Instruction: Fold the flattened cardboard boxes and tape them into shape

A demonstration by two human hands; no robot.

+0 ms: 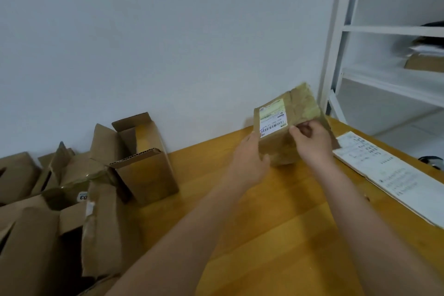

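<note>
A small closed cardboard box (286, 125), taped over and bearing a white shipping label with a barcode, is held tilted just above the far part of the wooden table (264, 223). My left hand (249, 158) grips its lower left side, thumb on the front face. My right hand (312, 139) holds the box's right side, fingers curled over the edge. The box's underside is hidden.
Several opened and flattened cardboard boxes (144, 158) are piled at the table's left. A white printed paper sheet (396, 175) lies along the right edge. A white metal shelf (384, 55) stands at the right, against the white wall.
</note>
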